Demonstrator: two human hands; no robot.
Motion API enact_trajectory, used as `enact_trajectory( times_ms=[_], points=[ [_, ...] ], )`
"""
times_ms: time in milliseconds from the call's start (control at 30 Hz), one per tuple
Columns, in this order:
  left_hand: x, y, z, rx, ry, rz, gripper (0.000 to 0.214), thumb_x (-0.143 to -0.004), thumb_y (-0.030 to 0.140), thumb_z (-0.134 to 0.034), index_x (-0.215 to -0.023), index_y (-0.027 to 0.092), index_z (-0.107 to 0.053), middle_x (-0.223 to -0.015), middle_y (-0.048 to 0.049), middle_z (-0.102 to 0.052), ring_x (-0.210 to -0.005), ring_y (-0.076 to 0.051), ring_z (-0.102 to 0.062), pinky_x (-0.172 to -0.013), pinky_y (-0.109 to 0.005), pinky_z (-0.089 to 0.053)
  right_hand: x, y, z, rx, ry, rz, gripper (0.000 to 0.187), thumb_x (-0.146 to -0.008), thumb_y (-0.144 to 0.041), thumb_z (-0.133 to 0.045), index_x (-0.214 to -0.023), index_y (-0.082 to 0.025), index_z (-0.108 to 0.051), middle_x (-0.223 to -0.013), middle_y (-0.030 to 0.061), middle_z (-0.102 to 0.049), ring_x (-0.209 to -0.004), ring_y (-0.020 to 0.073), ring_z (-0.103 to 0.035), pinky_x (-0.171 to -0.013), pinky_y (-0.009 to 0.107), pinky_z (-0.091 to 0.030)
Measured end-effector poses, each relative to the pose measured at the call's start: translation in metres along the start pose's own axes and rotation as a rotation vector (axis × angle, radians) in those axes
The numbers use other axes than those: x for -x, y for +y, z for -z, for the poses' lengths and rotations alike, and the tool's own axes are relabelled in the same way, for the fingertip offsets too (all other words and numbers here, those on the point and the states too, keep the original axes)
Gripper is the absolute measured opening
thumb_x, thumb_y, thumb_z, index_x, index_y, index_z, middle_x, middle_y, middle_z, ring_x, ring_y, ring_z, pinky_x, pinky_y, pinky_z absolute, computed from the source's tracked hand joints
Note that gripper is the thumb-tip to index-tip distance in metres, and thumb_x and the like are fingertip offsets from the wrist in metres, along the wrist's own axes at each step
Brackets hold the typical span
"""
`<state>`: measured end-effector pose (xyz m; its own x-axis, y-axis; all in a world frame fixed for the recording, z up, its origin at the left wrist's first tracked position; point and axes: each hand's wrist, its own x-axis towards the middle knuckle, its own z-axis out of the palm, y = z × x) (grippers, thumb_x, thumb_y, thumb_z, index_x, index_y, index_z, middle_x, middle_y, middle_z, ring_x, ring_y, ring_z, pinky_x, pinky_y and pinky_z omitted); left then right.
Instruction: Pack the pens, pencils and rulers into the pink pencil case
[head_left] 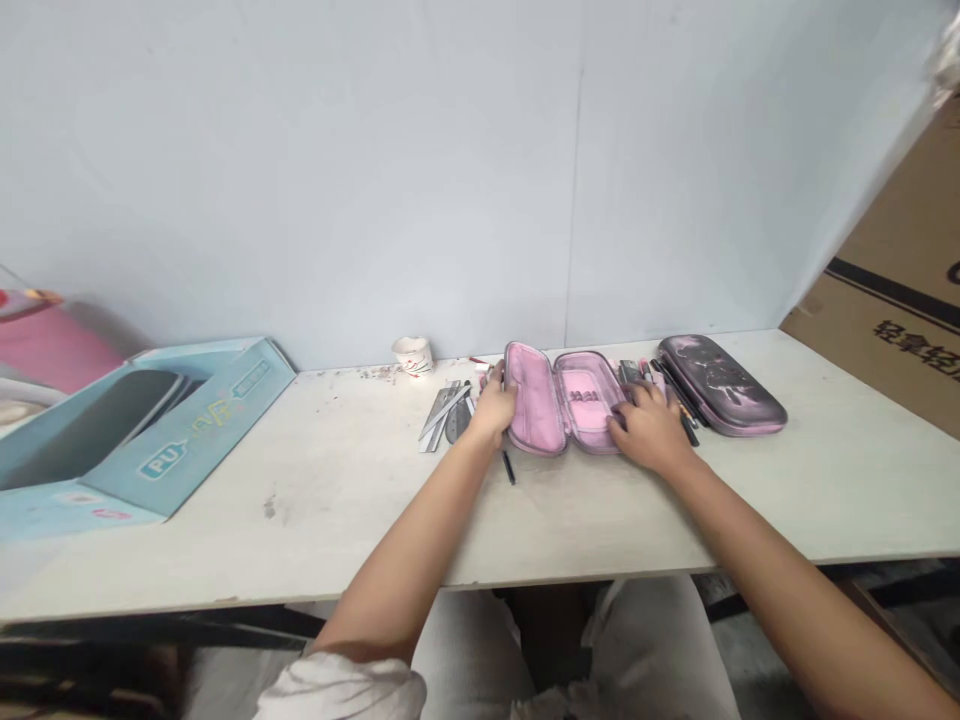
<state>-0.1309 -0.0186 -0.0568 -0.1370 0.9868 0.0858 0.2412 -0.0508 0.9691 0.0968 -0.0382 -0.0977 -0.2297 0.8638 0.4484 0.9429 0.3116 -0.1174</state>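
A pink-lined pencil case [534, 405] lies unzipped and spread wide on the table, its two halves side by side, with a small pocket in the right half. My left hand [493, 408] is closed on the outer edge of the left half. At the right edge, my right hand [652, 428] has its thumb at the rim and its fingers bent along the outer side. Rulers [442, 415] lie left of my left hand, and a dark pen [508, 468] is just below it. Several pens and pencils [686, 425], partly hidden, lie beside my right hand.
A closed dark pencil case [724, 385] rests at the right. Near the wall stands a small white cup [413, 355] with dark crumbs beside it. A light-blue box [217, 420] takes up the left, and a brown carton [892, 270] stands far right.
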Motion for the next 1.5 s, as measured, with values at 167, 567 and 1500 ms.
enact_trajectory(
  times_ms=[167,567,1500],
  points=[
    [0.006,-0.012,-0.015,-0.619,-0.187,-0.075,0.068,-0.077,0.032,-0.055,-0.137,0.011,-0.031,-0.150,-0.0223,-0.007,-0.136,-0.032,-0.020,-0.109,-0.043,-0.022,0.006,0.029,0.007,0.096,-0.007,-0.040,0.031,-0.080,-0.035,-0.044,-0.091,-0.020,-0.069,-0.121,0.0147,-0.053,-0.124,0.0336,-0.033,-0.097,0.068,-0.013],
    [0.007,-0.011,-0.040,-0.959,-0.259,-0.202,0.065,-0.081,0.051,-0.042,-0.135,0.015,-0.034,-0.146,-0.0242,-0.022,-0.135,-0.039,-0.018,-0.103,-0.062,-0.007,0.013,0.064,0.018,0.206,-0.139,-0.114,0.040,-0.083,-0.043,-0.038,-0.098,-0.025,-0.069,-0.127,0.0159,-0.048,-0.127,0.0369,-0.027,-0.093,0.068,-0.020],
    [0.016,-0.056,0.090,-1.098,0.135,-0.393,0.039,-0.088,0.040,-0.039,-0.093,0.013,-0.066,-0.116,-0.0161,-0.055,-0.124,-0.031,-0.035,-0.104,-0.052,-0.021,-0.032,-0.189,-0.021,-0.003,-0.109,0.281,0.039,-0.079,-0.036,-0.049,-0.100,-0.007,-0.064,-0.104,0.0194,-0.056,-0.108,0.0303,-0.042,-0.101,0.048,-0.023]
  ],
)
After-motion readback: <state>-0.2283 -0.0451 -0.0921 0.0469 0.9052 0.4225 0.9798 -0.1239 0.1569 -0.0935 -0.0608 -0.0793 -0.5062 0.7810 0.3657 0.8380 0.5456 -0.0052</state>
